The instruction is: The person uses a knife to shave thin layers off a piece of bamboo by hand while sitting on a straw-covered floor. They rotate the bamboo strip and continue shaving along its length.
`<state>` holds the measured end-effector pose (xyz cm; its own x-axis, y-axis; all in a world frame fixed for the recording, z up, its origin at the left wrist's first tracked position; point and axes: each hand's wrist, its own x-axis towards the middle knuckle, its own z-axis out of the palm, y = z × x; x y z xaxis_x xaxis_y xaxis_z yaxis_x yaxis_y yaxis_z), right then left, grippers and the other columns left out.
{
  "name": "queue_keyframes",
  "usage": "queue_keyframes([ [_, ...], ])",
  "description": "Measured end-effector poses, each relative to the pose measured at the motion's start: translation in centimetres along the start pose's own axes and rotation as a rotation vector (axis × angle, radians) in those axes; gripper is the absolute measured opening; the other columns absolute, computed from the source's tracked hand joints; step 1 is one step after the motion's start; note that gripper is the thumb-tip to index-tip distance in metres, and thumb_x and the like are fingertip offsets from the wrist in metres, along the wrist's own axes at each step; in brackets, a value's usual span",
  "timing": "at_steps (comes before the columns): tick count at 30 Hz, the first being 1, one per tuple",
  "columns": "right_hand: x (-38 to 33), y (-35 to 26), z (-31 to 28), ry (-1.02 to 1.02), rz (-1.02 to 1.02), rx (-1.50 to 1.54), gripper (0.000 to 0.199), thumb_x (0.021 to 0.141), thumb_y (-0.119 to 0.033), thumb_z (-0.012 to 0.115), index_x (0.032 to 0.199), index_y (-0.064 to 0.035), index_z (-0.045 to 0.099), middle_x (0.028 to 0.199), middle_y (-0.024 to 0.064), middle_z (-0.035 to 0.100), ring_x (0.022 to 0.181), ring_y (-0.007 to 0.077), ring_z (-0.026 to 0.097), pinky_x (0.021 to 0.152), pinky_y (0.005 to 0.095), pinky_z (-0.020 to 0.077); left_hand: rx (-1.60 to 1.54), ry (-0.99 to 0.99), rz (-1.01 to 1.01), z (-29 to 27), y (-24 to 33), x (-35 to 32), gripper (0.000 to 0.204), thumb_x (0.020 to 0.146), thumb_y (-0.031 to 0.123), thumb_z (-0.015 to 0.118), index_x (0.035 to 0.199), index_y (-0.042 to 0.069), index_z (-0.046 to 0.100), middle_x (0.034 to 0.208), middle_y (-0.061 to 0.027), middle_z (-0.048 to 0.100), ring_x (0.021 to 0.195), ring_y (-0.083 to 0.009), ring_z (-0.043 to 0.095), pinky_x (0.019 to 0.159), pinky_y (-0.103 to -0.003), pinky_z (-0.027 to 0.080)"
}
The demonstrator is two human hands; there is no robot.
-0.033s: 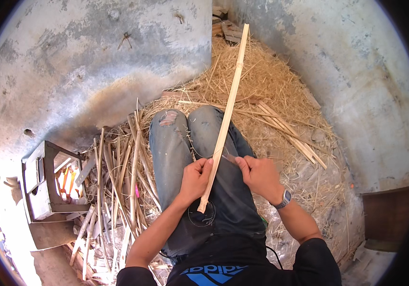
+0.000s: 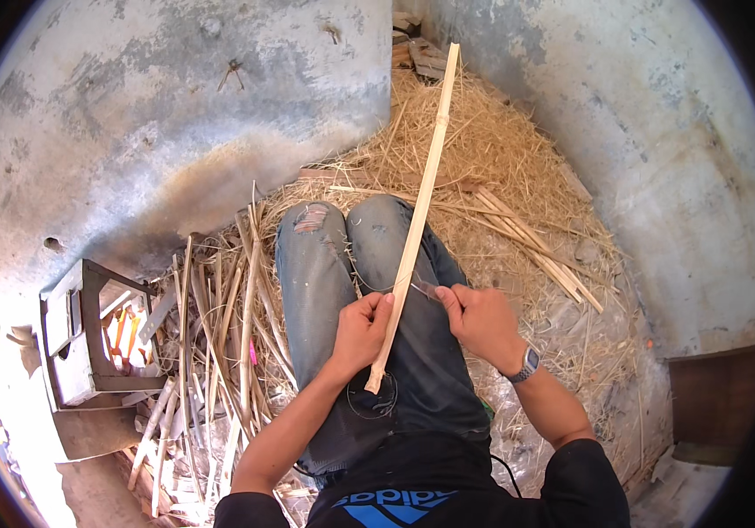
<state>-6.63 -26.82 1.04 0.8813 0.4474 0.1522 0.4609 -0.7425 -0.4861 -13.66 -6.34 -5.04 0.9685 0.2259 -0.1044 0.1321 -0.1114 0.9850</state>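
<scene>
A long, pale split bamboo strip [image 2: 427,180] slants across my lap, its far end pointing up and slightly right. My left hand [image 2: 362,331] is closed on it near its lower end, the thumb along its edge. A small knife [image 2: 425,289] is gripped in my right hand [image 2: 486,327], thumb forward; its short blade points left toward the strip's right edge. The fist hides the handle. Whether blade and strip touch, I cannot tell. Under both hands are my jeans [image 2: 314,282], and a thin curled fibre crosses them near the blade.
Bamboo sticks [image 2: 250,317] lie heaped left of my legs, beside a pale box-like frame [image 2: 87,343]. Shavings [image 2: 483,132] cover the ground ahead and right, with several split strips [image 2: 540,251] on them. Worn grey walls [image 2: 219,97] enclose the far side.
My right hand has shifted very slightly, and the knife blade shows more sharply. The strip and my left hand stay in place.
</scene>
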Motion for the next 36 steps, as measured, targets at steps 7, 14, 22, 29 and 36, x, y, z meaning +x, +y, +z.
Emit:
queue_keyframes([
  [7,1.6,-1.3,-1.4,-0.15,-0.046,-0.143,0.045,0.104,-0.04,0.056,0.075,-0.0081,0.068,0.059,0.0194,0.063,0.054,0.0409,0.065,0.051,0.0512,0.0516,-0.023,0.001,-0.006,-0.2,0.0,-0.1,0.036,0.107,0.025,0.06,0.082,-0.001,0.063,0.063,0.0064,0.046,0.059,-0.0018,0.038,0.051,-0.027,0.031],
  [14,0.5,-1.0,-0.4,-0.245,-0.05,-0.169,0.048,0.104,-0.043,0.053,0.076,-0.0082,0.07,0.06,0.0202,0.064,0.057,0.0417,0.067,0.054,0.0513,0.0543,-0.076,-0.001,-0.027,0.1,0.4,-0.1,0.036,0.107,0.022,0.061,0.079,-0.001,0.061,0.062,0.0059,0.044,0.058,-0.002,0.037,0.05,-0.028,0.029],
  [22,-4.4,-3.6,-0.3,-0.437,-0.153,-0.073,0.048,0.103,-0.044,0.056,0.075,-0.0077,0.071,0.059,0.0201,0.064,0.056,0.0422,0.067,0.054,0.0522,0.0541,0.016,0.032,0.018,0.3,0.0,-0.3,0.037,0.107,0.022,0.061,0.078,-0.001,0.059,0.061,0.0046,0.043,0.059,-0.0023,0.036,0.049,-0.028,0.029],
  [29,-0.1,-0.4,-0.1,-0.097,-0.07,-0.179,0.045,0.104,-0.039,0.059,0.072,-0.0081,0.064,0.057,0.0186,0.06,0.053,0.041,0.063,0.049,0.0513,0.0496,-0.017,0.063,0.06,0.7,0.3,-0.1,0.036,0.105,0.023,0.063,0.079,-0.002,0.06,0.059,0.0017,0.044,0.058,-0.0036,0.038,0.05,-0.028,0.033],
  [36,1.3,-0.2,0.4,-0.076,-0.05,-0.184,0.046,0.104,-0.039,0.058,0.071,-0.0083,0.063,0.056,0.0193,0.059,0.053,0.0417,0.062,0.049,0.0514,0.0482,0.116,0.071,0.114,0.6,-0.2,-0.3,0.036,0.107,0.023,0.062,0.082,-0.003,0.065,0.064,0.0057,0.052,0.059,-0.0007,0.041,0.051,-0.025,0.033],
])
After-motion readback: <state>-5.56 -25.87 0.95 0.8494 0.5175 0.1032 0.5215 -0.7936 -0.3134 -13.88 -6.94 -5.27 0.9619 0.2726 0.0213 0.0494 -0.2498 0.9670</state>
